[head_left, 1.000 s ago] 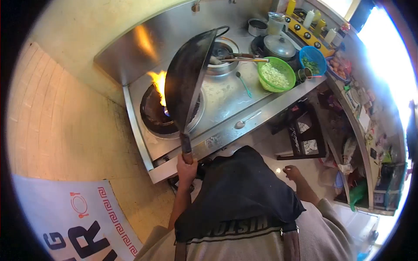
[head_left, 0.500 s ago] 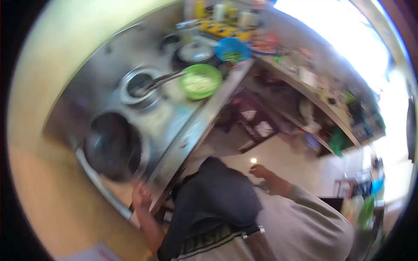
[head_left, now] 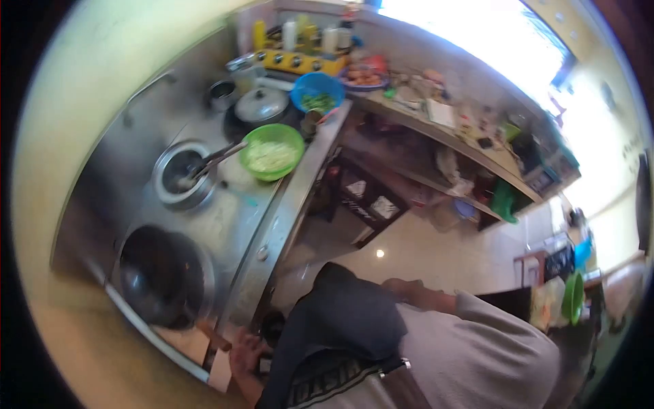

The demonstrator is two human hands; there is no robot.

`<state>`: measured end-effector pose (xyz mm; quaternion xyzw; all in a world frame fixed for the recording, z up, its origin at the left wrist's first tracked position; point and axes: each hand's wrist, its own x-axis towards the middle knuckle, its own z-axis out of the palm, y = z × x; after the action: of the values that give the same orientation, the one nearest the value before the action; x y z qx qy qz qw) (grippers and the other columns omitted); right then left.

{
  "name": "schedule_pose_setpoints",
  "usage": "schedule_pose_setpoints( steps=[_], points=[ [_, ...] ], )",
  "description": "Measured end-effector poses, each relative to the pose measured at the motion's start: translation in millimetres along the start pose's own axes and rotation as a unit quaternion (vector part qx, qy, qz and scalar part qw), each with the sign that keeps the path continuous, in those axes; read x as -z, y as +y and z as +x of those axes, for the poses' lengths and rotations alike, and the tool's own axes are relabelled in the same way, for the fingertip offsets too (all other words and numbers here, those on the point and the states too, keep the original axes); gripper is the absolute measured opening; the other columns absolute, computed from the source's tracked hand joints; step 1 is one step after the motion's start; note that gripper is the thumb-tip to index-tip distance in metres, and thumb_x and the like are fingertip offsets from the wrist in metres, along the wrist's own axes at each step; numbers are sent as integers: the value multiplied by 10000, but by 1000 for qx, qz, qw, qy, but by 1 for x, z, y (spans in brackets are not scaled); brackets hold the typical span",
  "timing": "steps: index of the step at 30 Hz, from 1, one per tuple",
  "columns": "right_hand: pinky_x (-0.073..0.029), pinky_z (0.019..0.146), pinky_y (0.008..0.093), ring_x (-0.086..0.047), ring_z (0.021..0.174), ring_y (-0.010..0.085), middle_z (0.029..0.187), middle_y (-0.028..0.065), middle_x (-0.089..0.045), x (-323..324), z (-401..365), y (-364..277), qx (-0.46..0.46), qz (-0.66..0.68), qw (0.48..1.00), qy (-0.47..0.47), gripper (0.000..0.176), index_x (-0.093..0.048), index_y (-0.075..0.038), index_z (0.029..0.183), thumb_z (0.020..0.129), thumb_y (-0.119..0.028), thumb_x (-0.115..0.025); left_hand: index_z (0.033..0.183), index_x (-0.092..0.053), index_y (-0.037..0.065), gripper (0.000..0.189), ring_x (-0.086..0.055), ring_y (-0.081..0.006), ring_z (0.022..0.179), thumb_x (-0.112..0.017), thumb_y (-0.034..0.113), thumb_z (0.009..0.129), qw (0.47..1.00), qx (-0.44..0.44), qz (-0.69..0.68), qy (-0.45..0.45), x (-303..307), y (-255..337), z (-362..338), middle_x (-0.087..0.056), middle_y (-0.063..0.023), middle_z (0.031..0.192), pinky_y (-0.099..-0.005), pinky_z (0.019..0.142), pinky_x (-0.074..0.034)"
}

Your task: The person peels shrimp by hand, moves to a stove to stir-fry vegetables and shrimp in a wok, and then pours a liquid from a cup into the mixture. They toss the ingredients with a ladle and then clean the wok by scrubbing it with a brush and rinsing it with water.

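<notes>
A dark wok (head_left: 163, 276) sits at the left end of the steel stove counter, its wooden handle (head_left: 213, 336) pointing toward me. Beside the end of that handle is my left hand (head_left: 246, 352), its fingers apart and holding nothing that I can see. My right hand (head_left: 402, 289) is over the floor side, partly behind dark cloth; its fingers are blurred. Behind the wok stands a metal pot (head_left: 163, 178) with tongs (head_left: 221, 157) resting across it. A green basin (head_left: 286, 144) of pale shredded food is to its right.
A lidded pot (head_left: 261, 105), a blue bowl (head_left: 332, 88) with green pieces and a yellow rack (head_left: 300, 64) of bottles stand at the back. A cluttered shelf counter (head_left: 436, 129) runs right. Below it is a dark crate (head_left: 364, 198) on the tiled floor.
The view has turned, so the stove items appear further left. My left hand has drawn back from the wok's edge to the handle's end. My right hand is now more hidden.
</notes>
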<state>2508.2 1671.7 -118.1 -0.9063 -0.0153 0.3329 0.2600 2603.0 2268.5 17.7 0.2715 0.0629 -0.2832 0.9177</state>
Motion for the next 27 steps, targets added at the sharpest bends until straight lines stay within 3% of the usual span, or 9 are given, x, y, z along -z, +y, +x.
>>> schedule_pose_setpoints(
  steps=[2,4,6,8,10,13,17,23,27],
  points=[
    [-484,901,393,-628,1004,337,1096,193,-657,88,-54,-86,20,-26,998,-60,368,-670,-52,1083,880,-326,-531,1446,-300,35,798,-550,-355,1157,-694,377,842,995,79,56,37,30,-42,-10,-562,-145,1251,-555,971,-451],
    [-483,886,400,-630,980,349,1064,190,-662,99,-51,-72,-28,30,994,-105,359,-638,-46,1115,883,-291,-516,1422,-359,47,739,-562,-324,1148,-657,425,861,994,94,38,29,18,-66,11,-582,-131,1228,-535,1003,-424],
    [-484,883,401,-630,977,349,1060,190,-663,109,-44,-54,-73,48,989,-119,358,-639,-44,1109,883,-294,-516,1259,-549,65,552,-616,-229,989,-641,447,872,931,206,214,212,-4,-76,51,-643,-86,1093,-417,906,-489],
    [-484,879,402,-631,973,349,1057,190,-664,109,-32,-36,-106,58,986,-114,357,-639,-43,1103,884,-297,-516,1148,-595,52,449,-619,-191,813,-663,389,860,884,232,315,258,40,-104,93,-660,-64,944,-372,749,-512],
    [-484,876,403,-631,970,349,1053,190,-664,111,-27,-16,-118,64,986,-100,356,-640,-42,1097,884,-299,-516,1144,-601,54,462,-592,-185,705,-693,391,841,887,115,280,349,85,-153,129,-630,-65,923,-335,600,-507],
    [-484,871,404,-631,964,349,1048,190,-665,122,-10,10,-122,69,986,-85,355,-641,-40,1088,885,-304,-516,1309,-479,33,682,-631,-203,758,-725,410,796,809,131,337,464,73,-158,184,-662,-123,962,-339,590,-519],
    [-485,864,405,-631,957,349,1040,190,-666,132,20,27,-121,67,986,-87,354,-642,-38,1076,886,-309,-516,1344,-447,103,704,-583,-237,502,-743,421,790,746,-6,296,597,91,-183,230,-649,-143,843,-332,433,-485],
    [-485,854,408,-632,946,350,1029,190,-668,155,43,44,-124,55,986,-94,354,-644,-34,1058,888,-318,-516,1248,-546,88,481,-622,-203,677,-652,382,882,811,3,177,558,113,-189,236,-619,-99,946,-346,566,-527],
    [-486,847,409,-632,939,350,1022,190,-670,166,49,44,-133,47,986,-92,355,-645,-32,1045,889,-324,-516,1238,-569,76,466,-601,-324,986,-595,384,889,694,-58,464,548,141,-198,249,-610,-149,1145,-422,808,-503]
  ],
)
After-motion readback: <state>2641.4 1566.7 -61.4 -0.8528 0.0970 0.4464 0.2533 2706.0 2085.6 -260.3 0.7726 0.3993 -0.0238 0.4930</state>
